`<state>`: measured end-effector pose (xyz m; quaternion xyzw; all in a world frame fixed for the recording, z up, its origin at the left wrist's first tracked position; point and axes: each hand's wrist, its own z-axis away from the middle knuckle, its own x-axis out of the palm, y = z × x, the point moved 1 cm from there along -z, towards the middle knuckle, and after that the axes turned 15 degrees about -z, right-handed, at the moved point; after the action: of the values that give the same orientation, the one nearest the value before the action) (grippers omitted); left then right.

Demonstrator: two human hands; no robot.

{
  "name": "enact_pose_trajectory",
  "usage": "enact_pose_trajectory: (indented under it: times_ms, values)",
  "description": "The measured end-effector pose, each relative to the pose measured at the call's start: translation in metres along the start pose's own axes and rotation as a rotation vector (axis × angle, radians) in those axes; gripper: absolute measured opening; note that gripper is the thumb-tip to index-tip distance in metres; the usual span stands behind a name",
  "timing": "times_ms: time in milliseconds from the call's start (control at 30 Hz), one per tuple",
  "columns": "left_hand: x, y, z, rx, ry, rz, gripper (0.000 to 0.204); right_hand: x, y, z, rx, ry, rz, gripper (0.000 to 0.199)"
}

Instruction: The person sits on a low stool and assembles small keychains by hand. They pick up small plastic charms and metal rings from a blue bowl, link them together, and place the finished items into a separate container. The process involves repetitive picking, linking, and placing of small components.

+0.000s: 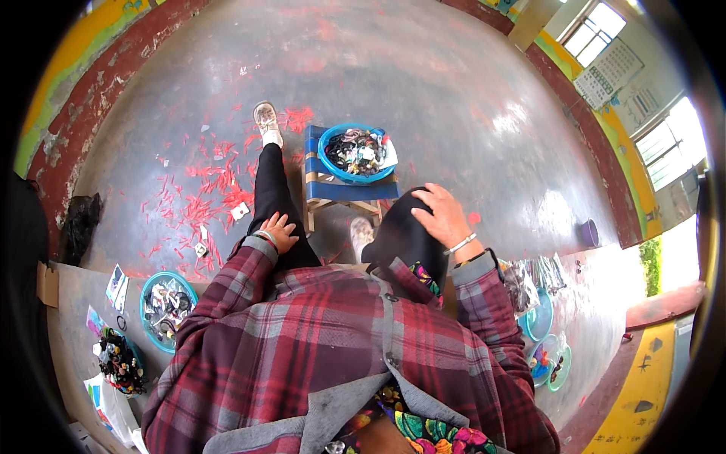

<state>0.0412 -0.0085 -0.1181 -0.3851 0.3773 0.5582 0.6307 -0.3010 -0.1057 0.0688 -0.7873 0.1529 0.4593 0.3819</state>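
Note:
My left hand [279, 232] rests on my left thigh, its fingers spread on the black trousers and holding nothing. On my right knee lies my right hand [445, 217], fingers apart and empty, with a pale bangle [462, 243] at the wrist. In front of my knees a blue basin [326, 160] stands on a folding stool [311, 168] with a blue seat and wooden legs. The basin holds a heap of small dark and coloured items [354, 151], too small to name, and a white card-like piece [389, 155] at its right side.
Red scraps [219, 178] litter the grey floor [393, 60] to the left. A blue basin [144, 321] of small packets and a dark bundle [121, 363] sit at my left. Several basins [538, 318] stand at my right. A black bag [79, 219] lies by the left wall; a purple bucket [589, 233] stands far right.

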Motion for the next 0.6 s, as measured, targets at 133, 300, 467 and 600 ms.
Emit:
enact_pose_trajectory:
  times_ms: [133, 300, 467, 600]
  values:
    - [-0.005, 0.0, 0.006, -0.021, -0.046, -0.01, 0.051, 0.021, -0.02, -0.013, -0.046, -0.008, -0.065, 0.042]
    - [-0.008, 0.004, 0.009, -0.032, -0.051, 0.004, 0.052, 0.043, -0.033, -0.023, -0.078, -0.028, -0.006, 0.044]
    - [-0.026, 0.004, 0.021, -0.06, 0.022, -0.038, 0.054, 0.05, -0.023, -0.031, -0.086, -0.017, -0.012, 0.045]
    - [-0.064, -0.013, 0.049, -0.112, 0.411, -0.029, 0.045, 0.048, -0.014, -0.035, -0.048, -0.019, -0.043, 0.046]
